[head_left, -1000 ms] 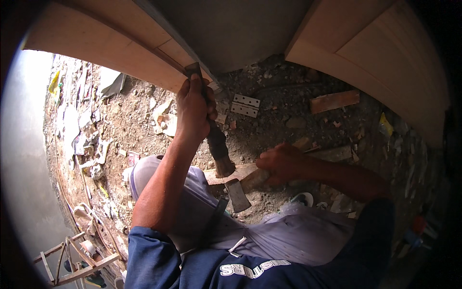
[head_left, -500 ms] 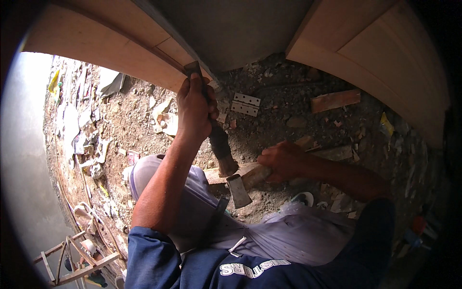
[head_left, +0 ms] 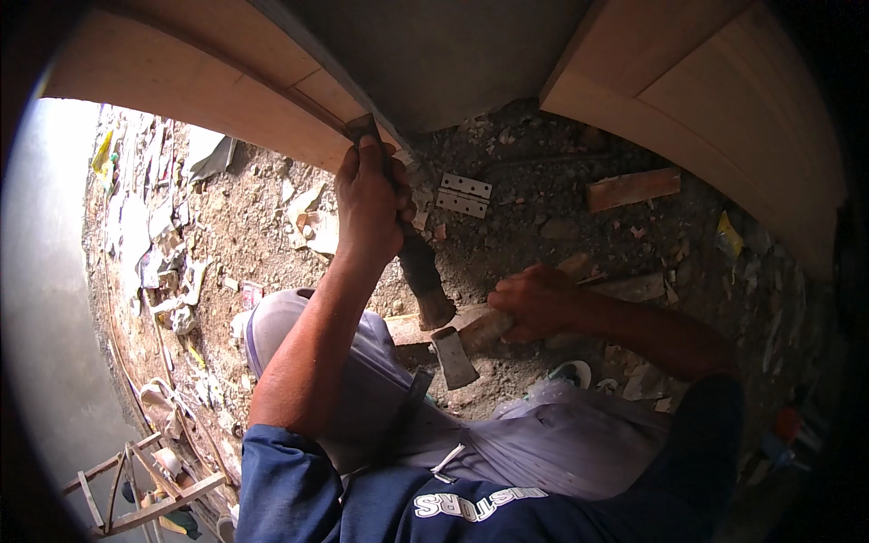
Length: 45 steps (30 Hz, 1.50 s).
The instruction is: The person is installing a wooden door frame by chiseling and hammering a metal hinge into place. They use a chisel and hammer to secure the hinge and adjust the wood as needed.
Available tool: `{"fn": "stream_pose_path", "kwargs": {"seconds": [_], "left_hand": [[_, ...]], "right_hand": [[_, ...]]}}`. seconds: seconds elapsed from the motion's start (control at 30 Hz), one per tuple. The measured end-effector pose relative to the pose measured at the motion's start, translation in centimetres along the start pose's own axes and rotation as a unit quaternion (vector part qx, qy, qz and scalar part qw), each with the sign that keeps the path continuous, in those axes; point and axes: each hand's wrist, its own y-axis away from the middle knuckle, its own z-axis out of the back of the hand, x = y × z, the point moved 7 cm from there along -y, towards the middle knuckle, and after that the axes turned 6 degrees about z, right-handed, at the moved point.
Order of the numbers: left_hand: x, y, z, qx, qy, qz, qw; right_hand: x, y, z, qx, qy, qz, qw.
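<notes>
Left hand [head_left: 369, 204] wraps tight round a chisel [head_left: 422, 267], blade beyond the fist by the edge of that wooden panel [head_left: 208, 101]; right hand [head_left: 536, 303] clutches a hatchet [head_left: 454, 358] by its shaft, head just beside the chisel's butt.

The view looks from my own head, where I wear the left one of two wide fisheye cameras, and it faces down to the ground [head_left: 272, 217] in front of me. My blue shirt [head_left: 290, 484] fills much of the lower edge, so the camera is above it and quite near. My left hand [head_left: 371, 195] and my right hand [head_left: 534, 303] are around the middle, seen from above. The left wooden panel [head_left: 154, 72] and the right wooden panel [head_left: 706, 100] enter at the top, with their long edges bent by the lens. The view is upright, its left is my left, and a dark rim closes its corners
</notes>
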Motion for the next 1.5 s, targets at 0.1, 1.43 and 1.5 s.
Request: {"fn": "stream_pose_path", "kwargs": {"seconds": [0.1,1.43,1.5], "left_hand": [[0.1,-0.2,0.2,0.005,0.003,0.001,1.0],[0.1,1.3,2.2,-0.017,0.007,0.047,0.999],[-0.1,1.6,2.1,-0.016,0.011,0.038,0.999]], "right_hand": [[-0.1,0.1,0.0,0.005,0.002,-0.007,1.0],[1.2,1.1,1.3,-0.168,-0.096,0.027,0.981],[1.1,1.3,1.1,-0.197,-0.078,0.052,0.976]]}}
